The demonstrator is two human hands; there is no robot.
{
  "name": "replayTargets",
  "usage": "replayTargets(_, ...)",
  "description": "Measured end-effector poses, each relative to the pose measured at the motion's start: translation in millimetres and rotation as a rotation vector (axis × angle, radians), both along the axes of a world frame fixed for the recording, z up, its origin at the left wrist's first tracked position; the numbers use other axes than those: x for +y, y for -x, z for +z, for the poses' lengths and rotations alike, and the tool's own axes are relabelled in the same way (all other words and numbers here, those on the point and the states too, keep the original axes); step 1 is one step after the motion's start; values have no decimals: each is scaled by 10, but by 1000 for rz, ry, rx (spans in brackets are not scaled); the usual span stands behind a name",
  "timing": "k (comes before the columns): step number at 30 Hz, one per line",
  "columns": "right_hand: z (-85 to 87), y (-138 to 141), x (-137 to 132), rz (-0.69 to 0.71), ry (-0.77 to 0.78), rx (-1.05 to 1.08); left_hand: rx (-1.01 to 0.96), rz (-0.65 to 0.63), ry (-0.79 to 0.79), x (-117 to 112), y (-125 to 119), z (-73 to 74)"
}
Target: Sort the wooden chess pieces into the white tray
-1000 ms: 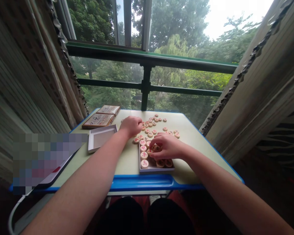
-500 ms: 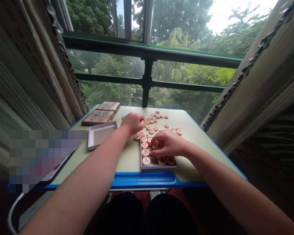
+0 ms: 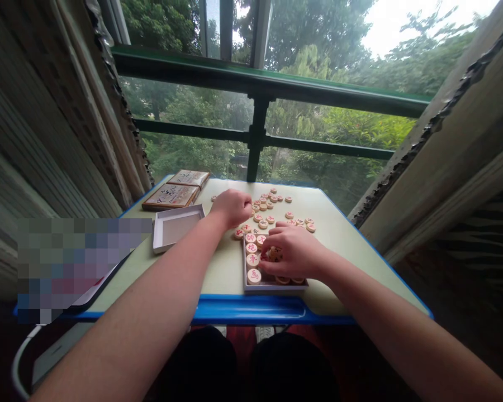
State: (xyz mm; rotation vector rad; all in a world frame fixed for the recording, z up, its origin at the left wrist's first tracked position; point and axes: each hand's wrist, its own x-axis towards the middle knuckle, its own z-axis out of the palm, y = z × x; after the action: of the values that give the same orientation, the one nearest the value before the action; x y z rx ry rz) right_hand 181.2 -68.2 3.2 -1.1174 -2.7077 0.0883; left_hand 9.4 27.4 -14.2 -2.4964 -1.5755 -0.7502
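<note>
A shallow white box (image 3: 275, 288) near the table's front edge holds several round Chinese chess pieces (image 3: 254, 276) with red characters, lined up along its left side. My right hand (image 3: 294, 249) is over this box, with thumb and fingers closed around a chess piece (image 3: 265, 255) that is mostly hidden. More pieces lie under that hand, partly covered by it. My left hand (image 3: 233, 206) is curled into a fist beside the loose chess pieces (image 3: 262, 224) beyond the box. Whatever that fist may contain is out of sight.
An open white box lid (image 3: 179, 222) lies left of the box. Behind it is a folded wooden game board case (image 3: 171, 195). A blue tray groove (image 3: 251, 307) runs along the table's front edge. More pieces (image 3: 311, 228) are scattered at the right; a window railing (image 3: 257, 128) stands behind.
The view has shifted slightly. My right hand has lowered a little over the box, covering more of the pieces near its front. My left fist stays in about the same place.
</note>
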Motion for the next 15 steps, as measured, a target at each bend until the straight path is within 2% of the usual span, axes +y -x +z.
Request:
replayTargets(10,8,16,1,17,92,11,0,-1,-5,-15,-11,6)
replayTargets(15,-6,18,8,-44,65,-25,4,-3,1,-3,-13,-2)
